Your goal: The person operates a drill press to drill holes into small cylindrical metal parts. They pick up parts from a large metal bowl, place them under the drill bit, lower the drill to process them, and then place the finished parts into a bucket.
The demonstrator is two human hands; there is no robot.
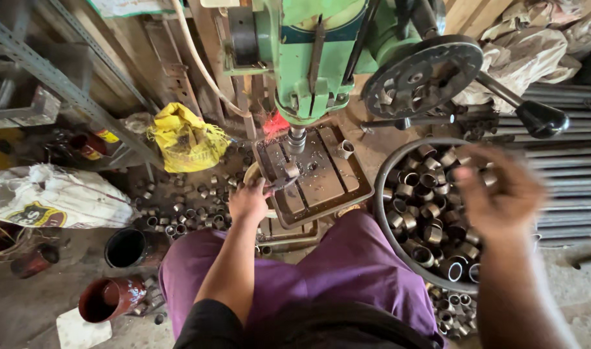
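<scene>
Two hands differ: left hand (249, 201) grips pliers (279, 184) at the drill table (321, 187); blurred right hand (502, 194) hovers loosely open, empty.

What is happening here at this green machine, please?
A person in purple trousers sits at a green drill press. The left hand holds pliers gripping a small metal ring on the table under the drill bit. The right hand, blurred, is above a basin full of similar rings.
</scene>
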